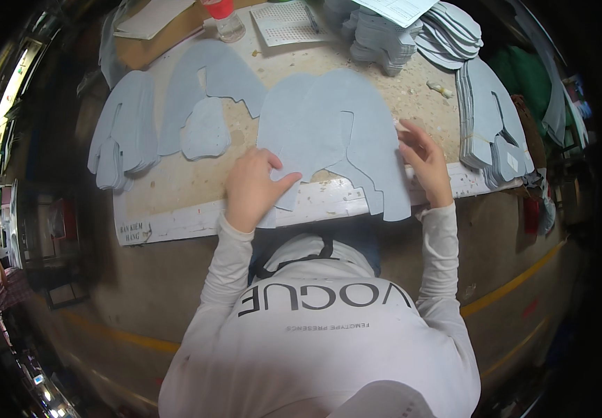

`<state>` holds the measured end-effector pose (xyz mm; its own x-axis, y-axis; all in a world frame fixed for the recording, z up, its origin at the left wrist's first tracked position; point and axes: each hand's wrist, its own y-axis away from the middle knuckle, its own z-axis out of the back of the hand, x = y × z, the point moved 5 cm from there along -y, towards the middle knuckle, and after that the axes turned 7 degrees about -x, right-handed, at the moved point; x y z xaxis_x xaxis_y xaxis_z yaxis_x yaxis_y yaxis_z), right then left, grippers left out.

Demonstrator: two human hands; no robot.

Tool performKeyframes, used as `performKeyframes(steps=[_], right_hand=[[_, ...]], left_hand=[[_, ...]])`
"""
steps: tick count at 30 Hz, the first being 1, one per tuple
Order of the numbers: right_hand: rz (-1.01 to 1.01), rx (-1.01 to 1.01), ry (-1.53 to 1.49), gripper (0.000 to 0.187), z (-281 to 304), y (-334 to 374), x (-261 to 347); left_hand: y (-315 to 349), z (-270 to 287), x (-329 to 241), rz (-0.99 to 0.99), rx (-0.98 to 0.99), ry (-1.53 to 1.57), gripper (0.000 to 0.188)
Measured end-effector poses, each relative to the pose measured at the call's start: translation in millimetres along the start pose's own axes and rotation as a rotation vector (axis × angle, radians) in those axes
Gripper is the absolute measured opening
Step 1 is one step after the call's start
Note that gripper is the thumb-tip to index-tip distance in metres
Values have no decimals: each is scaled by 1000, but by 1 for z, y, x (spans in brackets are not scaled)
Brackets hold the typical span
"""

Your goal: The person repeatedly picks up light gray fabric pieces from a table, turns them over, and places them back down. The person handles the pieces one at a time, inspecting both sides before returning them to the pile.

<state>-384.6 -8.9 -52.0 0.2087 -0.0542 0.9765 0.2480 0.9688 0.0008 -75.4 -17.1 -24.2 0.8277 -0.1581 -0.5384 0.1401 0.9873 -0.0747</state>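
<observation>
Flat light blue-grey cut pieces with a rounded top and a notched lower edge [301, 104] lie overlapped in front of me, reaching over the table's near edge. My left hand [250, 187] rests at their lower left edge, thumb stretched over the surface and apart from the index finger. Beside the right edge is my right hand [426, 164], fingers curved and spread, thumb close to the edge. Another arched piece [207, 66] lies to the left, with a small rounded piece [206, 129] within its arch.
Stacks of similar pieces stand at the left [132, 118] and right [478, 118] of the table [168, 188]. Further back are more stacks [384, 45], a printed sheet [287, 24] with a pen, a red-topped clear bottle [225, 21] and a cardboard box [151, 49].
</observation>
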Motion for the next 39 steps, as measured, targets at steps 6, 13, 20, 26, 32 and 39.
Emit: performKeyframes(steps=[6,13,20,26,32,39], right_hand=[[189,5,155,34,-13,-1,4],[254,261,-3,33,-62,-24,22],[180,222,86,32,-58,-21,17],[413,71,347,41,-51,24,38],[30,49,-156,50,-55,38,29],[256,282,259,45,-63,12,49]], left_hand=[[3,5,5,-30,-130,84,42],[23,24,4,-95,-399,-34,69],[50,8,-10,-43,-264,-38,71],[56,12,-9,-28,-271,45,66],[42,7,31,375,-137,903,51],[36,30,16,-116,-117,446,35]])
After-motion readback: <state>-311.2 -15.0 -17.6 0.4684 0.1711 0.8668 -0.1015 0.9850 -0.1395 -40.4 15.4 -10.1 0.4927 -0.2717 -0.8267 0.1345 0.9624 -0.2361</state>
